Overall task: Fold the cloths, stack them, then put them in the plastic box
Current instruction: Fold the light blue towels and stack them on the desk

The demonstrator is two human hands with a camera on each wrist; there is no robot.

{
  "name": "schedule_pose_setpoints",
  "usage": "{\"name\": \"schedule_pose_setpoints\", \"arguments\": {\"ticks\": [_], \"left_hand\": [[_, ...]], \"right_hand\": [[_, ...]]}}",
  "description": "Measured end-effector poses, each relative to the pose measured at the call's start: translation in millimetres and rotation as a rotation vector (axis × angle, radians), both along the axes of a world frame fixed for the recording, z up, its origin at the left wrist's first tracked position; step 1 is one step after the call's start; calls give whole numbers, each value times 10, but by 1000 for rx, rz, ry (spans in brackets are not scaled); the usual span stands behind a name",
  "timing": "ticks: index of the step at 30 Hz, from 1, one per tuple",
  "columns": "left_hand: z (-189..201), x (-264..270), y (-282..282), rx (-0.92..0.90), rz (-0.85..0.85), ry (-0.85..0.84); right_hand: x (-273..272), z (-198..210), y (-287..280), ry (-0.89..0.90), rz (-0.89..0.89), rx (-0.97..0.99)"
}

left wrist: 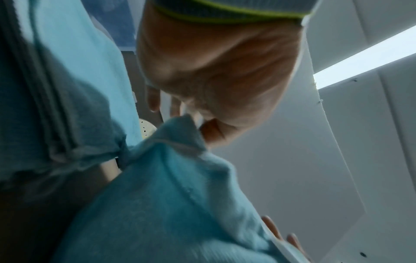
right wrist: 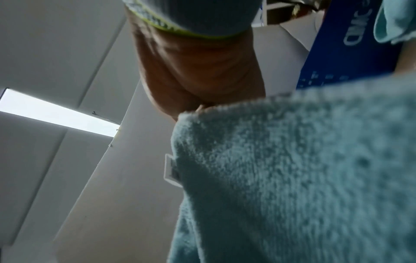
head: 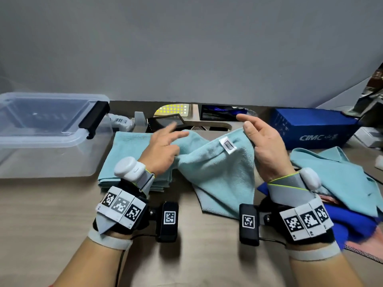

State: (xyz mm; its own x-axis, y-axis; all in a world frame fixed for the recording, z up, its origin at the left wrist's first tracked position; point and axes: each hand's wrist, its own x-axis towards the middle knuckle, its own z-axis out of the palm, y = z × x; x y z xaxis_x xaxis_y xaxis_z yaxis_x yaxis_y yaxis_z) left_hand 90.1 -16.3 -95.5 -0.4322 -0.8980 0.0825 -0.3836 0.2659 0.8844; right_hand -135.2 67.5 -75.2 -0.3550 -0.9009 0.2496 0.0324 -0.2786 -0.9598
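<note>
At about ten o'clock on our table (head: 51,214) sits the plastic box (head: 41,129). It is see-through, its lid is off, and we see no cloths inside it yet.

Just to the right of the box lies our stack of folded cloths (head: 128,148). They are light blue and lie flat, one on top of the other. We think this part of the job is well under way.

Above the stack is our left hand (head: 163,150). It pinches one top corner of the cloth we hold (head: 217,172), with the other fingers sticking out loose. The left wrist view shows the thumb pressed on the cloth edge.

In the middle, near twelve o'clock, the cloth hangs between both hands. Its bottom end rests on the table. A small white tag (head: 228,145) shows near the top edge. This cloth is not folded yet.

Our right hand (head: 265,146) grips the other top corner with thumb and fingers, while the first finger points away.

At about three o'clock lies a pile of loose cloths (head: 342,175), light blue on top with dark blue ones under it. Behind it stands a blue box (head: 315,129).

So we judge some cloths are folded and stacked, some still wait, and nothing has gone in the box.
</note>
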Motion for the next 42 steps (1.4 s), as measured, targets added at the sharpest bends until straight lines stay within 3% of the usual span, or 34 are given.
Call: {"name": "schedule_pose_setpoints", "arguments": {"ticks": [3, 6, 8, 11, 16, 20, 23, 28, 30, 32, 36, 40, 42], "left_hand": [[-19, -127, 112, 176, -305, 177], [-139, -162, 131, 25, -376, -67], [-170, -165, 119, -65, -289, -147], [-61, -154, 127, 21, -161, 92], [43, -81, 97, -6, 29, 286], [50, -27, 49, 6, 123, 374], [86, -43, 101, 24, 88, 377], [114, 95, 102, 94, -262, 211], [103, 116, 64, 18, -205, 70], [69, 92, 19, -38, -128, 36], [60, -16, -20, 65, 56, 249], [75, -63, -63, 308, 277, 507], [40, -44, -118, 494, 292, 656]], "right_hand": [[69, -1, -5, -30, 84, -35], [120, 7, -5, -83, 131, -26], [129, 16, -4, -108, 67, -37], [149, -11, -40, -195, 1, -11], [331, -119, -4, 32, 324, 293], [367, -173, 39, 188, 524, 308], [422, -154, 58, 189, 437, 269], [241, 133, 122, -43, 202, 73], [90, 281, 193, -223, 193, -2], [-30, 341, 211, -316, 126, -15], [-126, 269, 154, -420, 27, 59], [-114, 223, 104, -495, -39, 74], [-118, 189, 79, -502, -48, 100]]}}
